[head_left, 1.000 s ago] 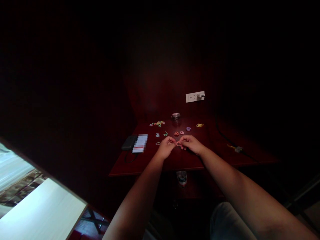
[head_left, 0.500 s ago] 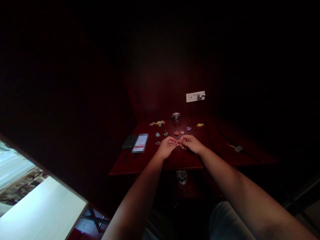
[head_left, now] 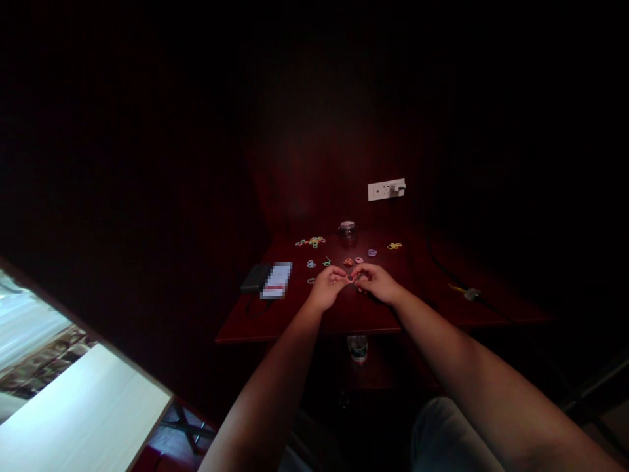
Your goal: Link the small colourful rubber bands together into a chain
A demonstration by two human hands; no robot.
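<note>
Over the dark red table (head_left: 295,321), my left hand (head_left: 328,286) and my right hand (head_left: 374,283) pinch a small pinkish ring (head_left: 350,279) between them. Just beyond the fingers lie an orange-red bunch of bands (head_left: 348,261) and a pink one (head_left: 359,260). Purple bands (head_left: 372,252) and yellow bands (head_left: 394,246) are further right. To the left are green bands (head_left: 327,261), light blue bands (head_left: 311,264) and a pale band (head_left: 311,280). A mixed-colour pile (head_left: 313,242) sits at the back left.
A clear jar (head_left: 347,229) stands at the back, below a wall socket (head_left: 386,189). A black case (head_left: 255,278) and a blurred-out phone-like object (head_left: 276,280) lie left. A cable connector (head_left: 470,294) is at right. Under the tabletop stands a bottle (head_left: 358,349).
The fingers of my right hand have curled in slightly around the ring. Both hands stay in nearly the same place, and the view has shifted very slightly.
</note>
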